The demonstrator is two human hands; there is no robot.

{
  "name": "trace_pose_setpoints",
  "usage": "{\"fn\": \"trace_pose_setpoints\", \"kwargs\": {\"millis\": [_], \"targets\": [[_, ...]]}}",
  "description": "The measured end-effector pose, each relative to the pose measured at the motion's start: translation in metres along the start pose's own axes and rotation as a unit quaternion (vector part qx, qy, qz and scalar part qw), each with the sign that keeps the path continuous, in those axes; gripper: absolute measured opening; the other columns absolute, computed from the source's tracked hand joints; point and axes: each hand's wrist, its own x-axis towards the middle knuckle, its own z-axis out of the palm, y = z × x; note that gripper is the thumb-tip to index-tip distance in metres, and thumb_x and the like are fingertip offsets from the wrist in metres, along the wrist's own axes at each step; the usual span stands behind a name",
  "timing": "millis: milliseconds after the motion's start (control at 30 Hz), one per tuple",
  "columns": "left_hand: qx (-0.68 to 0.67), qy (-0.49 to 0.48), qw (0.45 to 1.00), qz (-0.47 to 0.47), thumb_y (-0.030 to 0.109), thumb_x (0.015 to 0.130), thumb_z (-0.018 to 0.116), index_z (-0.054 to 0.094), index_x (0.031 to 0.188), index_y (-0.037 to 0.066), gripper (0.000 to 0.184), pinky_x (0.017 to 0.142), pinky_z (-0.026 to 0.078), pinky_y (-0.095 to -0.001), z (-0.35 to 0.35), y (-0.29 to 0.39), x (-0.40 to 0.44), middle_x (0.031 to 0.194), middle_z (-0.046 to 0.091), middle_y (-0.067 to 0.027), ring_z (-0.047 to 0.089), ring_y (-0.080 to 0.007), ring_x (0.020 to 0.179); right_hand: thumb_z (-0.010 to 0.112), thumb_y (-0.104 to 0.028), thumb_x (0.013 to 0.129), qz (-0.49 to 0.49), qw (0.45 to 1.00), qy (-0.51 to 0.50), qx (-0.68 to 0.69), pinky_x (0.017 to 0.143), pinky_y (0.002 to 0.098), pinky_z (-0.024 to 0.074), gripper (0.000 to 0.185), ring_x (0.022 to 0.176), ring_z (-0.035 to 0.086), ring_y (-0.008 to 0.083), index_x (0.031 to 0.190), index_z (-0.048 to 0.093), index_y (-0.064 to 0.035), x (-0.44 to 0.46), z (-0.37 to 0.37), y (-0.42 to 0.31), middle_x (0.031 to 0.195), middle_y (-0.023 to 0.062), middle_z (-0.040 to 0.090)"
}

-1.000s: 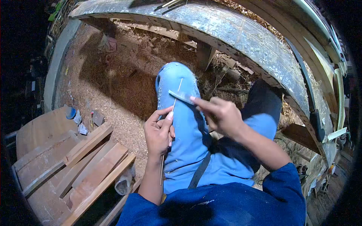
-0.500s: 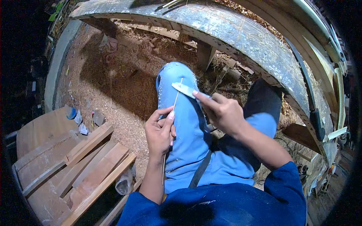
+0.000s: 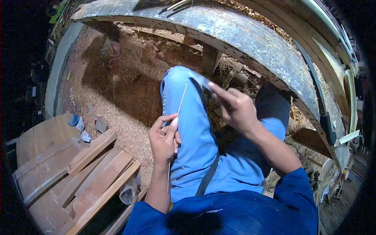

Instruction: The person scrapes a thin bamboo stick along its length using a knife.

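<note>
My left hand (image 3: 164, 137) pinches a thin wooden stick (image 3: 182, 98) between thumb and fingers. The stick's upper end lies over the blue-trousered knee (image 3: 176, 76), and its lower end runs down along my wrist. My right hand (image 3: 239, 109) is closed round a knife (image 3: 201, 79), its index finger stretched along the tool. The blade is smeared by motion and points up and left, just right of the stick's tip and apart from it. The knife's handle is hidden inside my fingers.
A long worn plank bench (image 3: 235, 31) curves across the top, with thin sticks (image 3: 178, 5) on it. A dark-handled saw-like tool (image 3: 327, 125) rests at the right. Cut wood pieces (image 3: 103, 176) lie on a wooden surface (image 3: 43, 141) at lower left. Shavings cover the ground (image 3: 129, 125).
My right hand has moved the knife up and to the right, off the stick it was crossing. My left hand still holds the stick, nearly in the same place.
</note>
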Motion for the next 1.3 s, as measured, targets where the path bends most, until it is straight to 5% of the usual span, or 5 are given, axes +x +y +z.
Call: {"fn": "trace_pose_setpoints", "kwargs": {"millis": [200, 633, 767, 900, 1300], "targets": [[-0.009, -0.028, 1.000, -0.009, 0.011, 0.107, 0.061, 0.064, 0.120, 0.000, 0.017, 0.034, 0.031, -0.0232, -0.005, -0.001, 0.002, 0.057, 0.062, -0.0076, 0.044, -0.0060, 0.035, 0.076, -0.010, 0.090, -0.110, 0.993, -0.038, 0.025, 0.049, 0.0429, 0.0498, 0.054, 0.057, 0.063, 0.0272, 0.140, 0.068, -0.0272, -0.018, 0.008, -0.029, 0.072, 0.0074, 0.057], [0.012, -0.071, 0.997, -0.027, 0.016, 0.108, 0.060, 0.061, 0.121, 0.000, 0.020, 0.033, 0.031, -0.0246, -0.009, 0.004, 0.008, 0.055, 0.061, -0.0087, 0.043, -0.0071, 0.034, 0.076, -0.016, 0.093, -0.023, 0.999, 0.004, 0.036, 0.052, 0.0431, 0.0510, 0.043, 0.057, 0.063, 0.0296, 0.134, 0.072, -0.0271, 0.002, -0.001, -0.015, 0.072, 0.0088, 0.059], [0.018, -0.064, 0.997, -0.027, 0.014, 0.108, 0.060, 0.061, 0.121, 0.000, 0.019, 0.032, 0.031, -0.0247, -0.007, 0.005, 0.009, 0.055, 0.061, -0.0081, 0.043, -0.0069, 0.033, 0.076, -0.013, 0.089, -0.092, 0.992, -0.081, 0.011, 0.052, 0.0438, 0.0528, 0.061, 0.060, 0.064, 0.0297, 0.145, 0.063, -0.0328, -0.015, 0.000, -0.021, 0.076, 0.0084, 0.061], [0.014, -0.059, 0.998, -0.028, 0.013, 0.107, 0.061, 0.062, 0.120, 0.000, 0.018, 0.032, 0.030, -0.0244, -0.008, 0.004, 0.007, 0.055, 0.061, -0.0070, 0.042, -0.0065, 0.033, 0.074, -0.015, 0.094, -0.028, 0.999, -0.027, 0.037, 0.052, 0.0436, 0.0520, 0.049, 0.060, 0.064, 0.0300, 0.140, 0.068, -0.0298, 0.003, -0.005, -0.010, 0.074, 0.0101, 0.060], [0.014, -0.040, 0.999, -0.027, 0.009, 0.107, 0.061, 0.064, 0.120, 0.000, 0.016, 0.033, 0.029, -0.0236, -0.003, 0.005, 0.008, 0.056, 0.060, -0.0052, 0.041, -0.0052, 0.035, 0.074, -0.014, 0.091, -0.092, 0.992, -0.081, 0.016, 0.051, 0.0434, 0.0523, 0.054, 0.059, 0.064, 0.0296, 0.142, 0.066, -0.0314, -0.014, -0.002, -0.020, 0.075, 0.0085, 0.060]]}}
